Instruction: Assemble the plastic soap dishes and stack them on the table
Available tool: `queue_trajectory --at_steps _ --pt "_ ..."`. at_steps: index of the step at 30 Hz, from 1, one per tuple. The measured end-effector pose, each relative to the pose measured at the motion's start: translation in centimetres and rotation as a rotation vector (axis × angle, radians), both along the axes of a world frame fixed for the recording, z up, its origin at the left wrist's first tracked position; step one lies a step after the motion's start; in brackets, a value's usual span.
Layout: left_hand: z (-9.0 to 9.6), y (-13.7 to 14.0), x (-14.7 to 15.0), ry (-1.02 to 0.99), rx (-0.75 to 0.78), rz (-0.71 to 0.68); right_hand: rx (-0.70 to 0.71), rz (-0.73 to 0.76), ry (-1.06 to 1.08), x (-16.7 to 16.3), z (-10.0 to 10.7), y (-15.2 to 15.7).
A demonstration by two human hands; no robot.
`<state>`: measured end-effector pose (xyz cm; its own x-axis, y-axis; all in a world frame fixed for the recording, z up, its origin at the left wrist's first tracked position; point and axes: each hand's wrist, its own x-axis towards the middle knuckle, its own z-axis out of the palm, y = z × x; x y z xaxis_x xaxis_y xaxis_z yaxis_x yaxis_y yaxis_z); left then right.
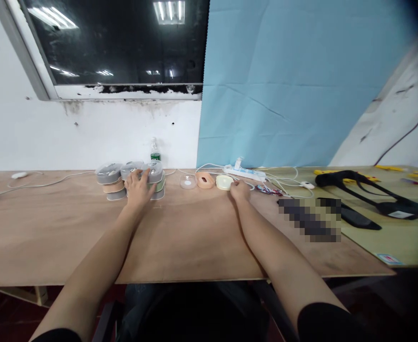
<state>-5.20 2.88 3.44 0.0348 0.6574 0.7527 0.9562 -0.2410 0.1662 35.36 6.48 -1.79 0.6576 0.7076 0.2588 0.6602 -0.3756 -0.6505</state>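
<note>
My left hand [138, 186] rests with spread fingers against the front of the stacked small boxes, holding none of them. Grey lids [109, 172] cover the top boxes, with tan, green and grey ones below; my fingers hide part of the middle stack. My right hand [240, 190] has its fingers closed at the right edge of a cream-coloured box [224, 183] standing on the table. Just left of that box is an orange box part [205, 180] with an oval opening. Beside it lies a clear lid-like piece [188, 182].
A bottle with a green label [155, 154] stands behind the stacks. Behind my right hand are a white power strip [244, 172], cables and a colourful bundle [268, 190]. A black strap-like frame [373, 194] lies at the right on the wooden table [187, 237].
</note>
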Motion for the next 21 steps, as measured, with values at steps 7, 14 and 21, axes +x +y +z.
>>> queue_trajectory --at_steps 7,14,21 --pt "-0.4 0.2 -0.3 -0.088 0.061 -0.085 -0.047 0.143 -0.199 -0.6 -0.8 0.5" --pt "-0.3 -0.4 0.1 -0.121 0.046 -0.124 0.004 0.241 -0.176 -0.6 -1.3 0.9" --pt "-0.4 -0.5 0.5 -0.139 0.041 -0.089 -0.008 0.212 -0.184 -0.5 -1.3 0.9"
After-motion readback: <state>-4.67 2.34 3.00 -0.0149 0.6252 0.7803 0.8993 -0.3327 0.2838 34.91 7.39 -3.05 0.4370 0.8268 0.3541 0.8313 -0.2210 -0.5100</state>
